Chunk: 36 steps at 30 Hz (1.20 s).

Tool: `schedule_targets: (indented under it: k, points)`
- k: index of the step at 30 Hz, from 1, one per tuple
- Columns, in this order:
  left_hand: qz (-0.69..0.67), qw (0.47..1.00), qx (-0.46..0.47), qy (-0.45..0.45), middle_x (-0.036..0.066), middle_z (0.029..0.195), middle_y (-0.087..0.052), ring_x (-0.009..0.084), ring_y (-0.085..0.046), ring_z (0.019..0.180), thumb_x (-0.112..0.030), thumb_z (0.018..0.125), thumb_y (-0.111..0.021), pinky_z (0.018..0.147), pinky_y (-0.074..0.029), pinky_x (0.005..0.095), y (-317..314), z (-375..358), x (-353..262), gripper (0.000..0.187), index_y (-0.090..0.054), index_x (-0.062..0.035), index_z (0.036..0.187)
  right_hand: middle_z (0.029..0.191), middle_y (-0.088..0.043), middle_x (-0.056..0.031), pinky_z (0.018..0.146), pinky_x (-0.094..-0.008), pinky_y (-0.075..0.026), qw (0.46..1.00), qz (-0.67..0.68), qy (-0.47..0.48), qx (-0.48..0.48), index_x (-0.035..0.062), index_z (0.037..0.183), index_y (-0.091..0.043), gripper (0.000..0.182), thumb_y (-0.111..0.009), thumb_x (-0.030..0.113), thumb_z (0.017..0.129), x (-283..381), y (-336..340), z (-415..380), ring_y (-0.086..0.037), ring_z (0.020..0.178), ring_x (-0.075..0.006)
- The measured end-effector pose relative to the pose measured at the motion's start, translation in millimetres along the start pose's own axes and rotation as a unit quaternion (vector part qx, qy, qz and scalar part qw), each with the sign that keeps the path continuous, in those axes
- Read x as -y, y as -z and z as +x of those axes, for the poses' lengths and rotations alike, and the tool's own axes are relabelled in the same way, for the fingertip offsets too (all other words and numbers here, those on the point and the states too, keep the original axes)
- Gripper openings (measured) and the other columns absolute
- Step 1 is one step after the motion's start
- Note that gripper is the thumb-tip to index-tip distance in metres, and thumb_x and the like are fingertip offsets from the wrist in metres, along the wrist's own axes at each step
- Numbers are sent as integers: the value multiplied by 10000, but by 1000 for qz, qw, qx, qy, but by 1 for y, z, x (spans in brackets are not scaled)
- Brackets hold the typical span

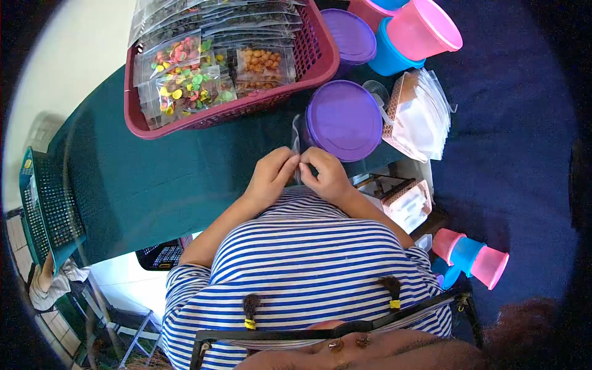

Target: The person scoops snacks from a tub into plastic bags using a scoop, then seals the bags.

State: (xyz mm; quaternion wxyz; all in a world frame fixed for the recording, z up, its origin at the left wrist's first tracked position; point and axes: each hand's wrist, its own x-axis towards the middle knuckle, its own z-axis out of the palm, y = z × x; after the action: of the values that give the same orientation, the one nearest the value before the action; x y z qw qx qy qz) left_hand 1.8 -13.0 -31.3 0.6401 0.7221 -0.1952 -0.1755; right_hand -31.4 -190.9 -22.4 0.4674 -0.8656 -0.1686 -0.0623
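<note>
Both hands meet in front of the striped shirt at the table's near edge. My left hand (271,174) is closed in a pinch on a thin clear plastic bag (295,131), seen almost edge-on. From the other side my right hand (324,176) pinches the same bag, its fingertips close to those of the left. What the bag contains, if anything, cannot be made out. Just beyond the right hand stands a round tub with a purple lid (345,120).
A maroon basket (231,102) holds rows of clear packets with colourful and orange-brown snacks. To the right are another purple-lidded tub (348,37), pink and blue tubs (425,28) and a woven holder of clear bags (422,114). A green basket (52,203) stands at the left.
</note>
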Motion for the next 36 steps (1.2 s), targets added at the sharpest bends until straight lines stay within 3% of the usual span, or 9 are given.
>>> schedule_targets:
  k: [4, 6, 11, 18, 28, 30, 31, 34, 36]
  points:
    - [89, 993, -47, -55, 168, 761, -525, 324, -544, 683, -136, 977, -548, 633, -435, 393, -1, -2, 2, 185, -587, 19, 885, 818, -554, -179, 661, -443, -465, 997, -1, -70, -36, 7, 888, -551, 112, -632, 70, 844, 8, -4, 1, -571, 717, -379]
    - [81, 994, -48, -46, 176, 765, -526, 339, -540, 686, -132, 972, -554, 633, -433, 403, -3, 0, 3, 177, -588, 20, 887, 809, -570, -194, 681, -454, -474, 989, 27, -140, 32, 0, 902, -545, 161, -636, 131, 881, 19, 0, 6, -586, 754, -401]
    - [105, 993, -23, -56, 210, 782, -538, 384, -551, 719, -135, 958, -572, 648, -432, 447, 8, 4, 0, 181, -561, 22, 868, 831, -602, -214, 696, -473, -487, 994, -15, -93, 57, 4, 925, -563, 220, -610, 219, 927, 1, -9, -2, -610, 812, -412]
    - [353, 929, 22, -109, 171, 787, -605, 394, -622, 734, -138, 862, -617, 640, -493, 499, 11, -3, 0, 134, -541, -29, 844, 745, -617, -176, 662, -494, -504, 986, -129, -81, 73, 34, 794, -590, 178, -615, 192, 871, -3, -21, -8, -627, 744, -375]
    - [398, 917, 9, 36, 147, 829, -638, 350, -641, 753, -177, 798, -687, 677, -510, 450, 17, -7, -3, 204, -558, -42, 881, 737, -637, -196, 610, -487, -497, 968, -137, -208, 1, 38, 895, -578, 126, -633, 136, 837, 1, -8, -4, -648, 690, -391]
    - [395, 917, -42, -42, 125, 949, -639, 320, -632, 881, -177, 764, -722, 802, -484, 444, 16, -3, -4, 280, -558, -56, 957, 671, -593, -161, 572, -429, -463, 975, -81, -188, -80, 34, 975, -563, 120, -609, 51, 866, -2, -10, -3, -624, 631, -368]
    - [375, 919, -60, -108, 122, 1172, -607, 323, -577, 1095, -191, 743, -761, 973, -410, 464, 19, -1, 0, 473, -540, -68, 1143, 674, -590, -144, 577, -380, -472, 981, -47, -182, -45, 36, 1090, -563, 207, -581, 17, 884, -4, -4, -5, -632, 608, -298]
    - [308, 924, -25, -223, 125, 1331, -531, 338, -490, 1268, -285, 702, -815, 1078, -325, 544, 25, 7, -7, 710, -482, -68, 1290, 722, -617, -208, 582, -463, -475, 984, 33, -173, 7, 73, 1124, -566, 257, -583, 54, 869, 1, -1, -4, -641, 655, -395]
    - [299, 925, -6, -234, 129, 1381, -509, 335, -446, 1335, -338, 637, -862, 1133, -252, 580, 19, 10, -8, 891, -432, -73, 1372, 718, -607, -213, 576, -442, -470, 983, 61, -172, 9, 85, 1139, -570, 266, -582, 55, 875, 11, -2, -3, -636, 644, -386]
